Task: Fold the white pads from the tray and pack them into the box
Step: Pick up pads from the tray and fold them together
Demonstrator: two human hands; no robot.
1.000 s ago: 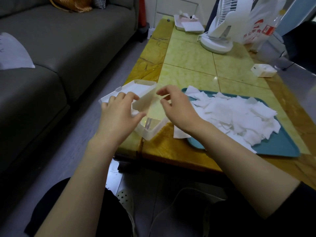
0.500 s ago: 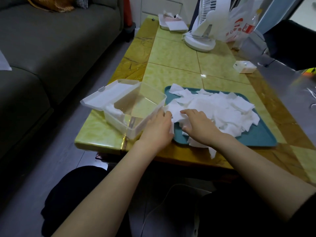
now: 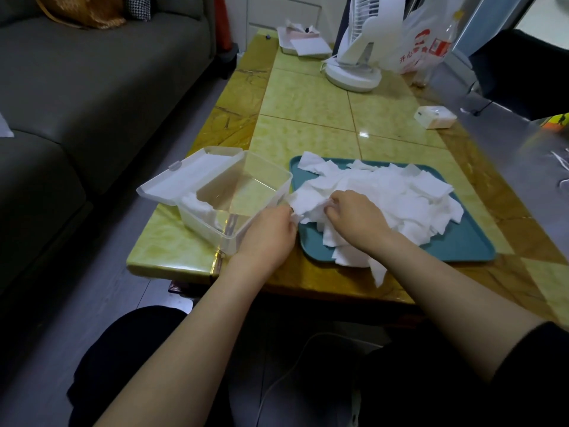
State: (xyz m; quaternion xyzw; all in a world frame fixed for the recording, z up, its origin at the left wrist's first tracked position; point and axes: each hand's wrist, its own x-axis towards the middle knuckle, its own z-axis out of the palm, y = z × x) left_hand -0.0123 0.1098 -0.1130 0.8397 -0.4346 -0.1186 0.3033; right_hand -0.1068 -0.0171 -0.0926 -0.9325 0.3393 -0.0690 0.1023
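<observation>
Right of the grey sofa (image 3: 92, 87), the open box (image 3: 229, 243) stands beside the left hand (image 3: 268, 234), its grip at a pad's edge hidden, while the right hand (image 3: 354, 217) clutches with curled fingers the white pads (image 3: 400, 192) heaped on the tray (image 3: 462, 249), fan (image 3: 354, 77) beyond.

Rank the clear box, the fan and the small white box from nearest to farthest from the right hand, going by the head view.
1. The clear box, just left of the right hand.
2. The small white box, ahead on the table's right side.
3. The fan, at the table's far end.
</observation>
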